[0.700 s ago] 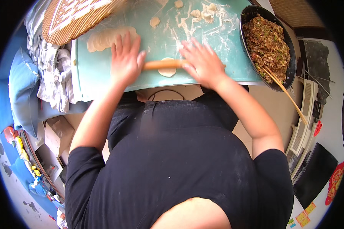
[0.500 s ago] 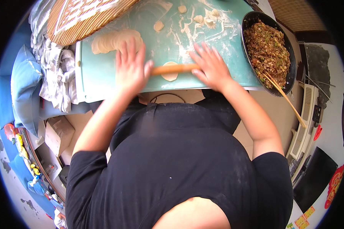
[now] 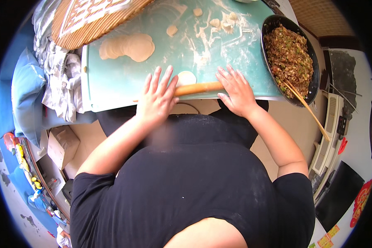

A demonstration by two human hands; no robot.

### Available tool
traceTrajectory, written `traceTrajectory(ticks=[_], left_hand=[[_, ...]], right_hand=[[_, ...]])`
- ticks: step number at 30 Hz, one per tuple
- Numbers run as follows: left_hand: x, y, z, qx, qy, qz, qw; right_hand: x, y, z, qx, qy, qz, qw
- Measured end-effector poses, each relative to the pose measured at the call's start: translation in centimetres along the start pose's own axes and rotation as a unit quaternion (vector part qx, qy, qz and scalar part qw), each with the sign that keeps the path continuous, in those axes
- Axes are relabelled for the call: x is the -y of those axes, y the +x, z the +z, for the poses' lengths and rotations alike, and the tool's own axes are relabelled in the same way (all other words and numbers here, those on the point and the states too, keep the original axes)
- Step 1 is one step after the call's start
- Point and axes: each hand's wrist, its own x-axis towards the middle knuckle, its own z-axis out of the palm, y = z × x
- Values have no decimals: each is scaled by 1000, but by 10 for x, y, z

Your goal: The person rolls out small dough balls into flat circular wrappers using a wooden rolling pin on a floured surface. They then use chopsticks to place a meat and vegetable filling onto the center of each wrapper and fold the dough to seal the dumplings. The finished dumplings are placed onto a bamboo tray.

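Note:
A wooden rolling pin (image 3: 199,88) lies crosswise near the front edge of the green tabletop (image 3: 111,84). My left hand (image 3: 157,96) rests flat over its left end, fingers stretched out. Over its right end lies my right hand (image 3: 237,91), palm down with straight fingers. Just beyond the pin shows a thin round dough wrapper (image 3: 187,78), its near edge hidden behind the pin. Overlapping rolled wrappers (image 3: 138,47) lie in a row at the left. Several small dough pieces, one a flattened disc (image 3: 172,30), sit farther back among scattered flour (image 3: 202,58).
At the right, a black pan (image 3: 263,45) holds minced filling (image 3: 288,58), with chopsticks (image 3: 308,108) leaning out over its rim. A round woven tray (image 3: 66,35) overhangs the far left corner. Grey-white cloth (image 3: 64,89) and a blue cushion (image 3: 28,95) lie left of the table.
Both hands and the rolling pin have moved nearer to my body, toward the table's front edge. The wrapper now shows beyond the pin rather than under it.

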Motion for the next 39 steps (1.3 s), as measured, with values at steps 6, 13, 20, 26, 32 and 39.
traceTrajectory(ticks=[6, 13, 20, 26, 32, 39], left_hand=[[33, 65, 5, -86, -19, -89, 992], [11, 27, 4, -15, -34, -66, 997], [43, 79, 16, -101, 9, -137, 985], [3, 44, -4, -44, -195, -107, 974], [8, 73, -8, 63, -211, -178, 959], [8, 73, -39, -98, -137, -61, 984]], right_hand=[[-26, 42, -3, -59, -42, 48, 996], [7, 2, -9, -20, -26, 10, 999], [-32, 63, -2, -91, -74, 36, 992], [3, 0, 10, -101, 27, -11, 994], [11, -4, -6, -212, 49, -78, 973], [13, -24, -1, -244, 72, -52, 966]])
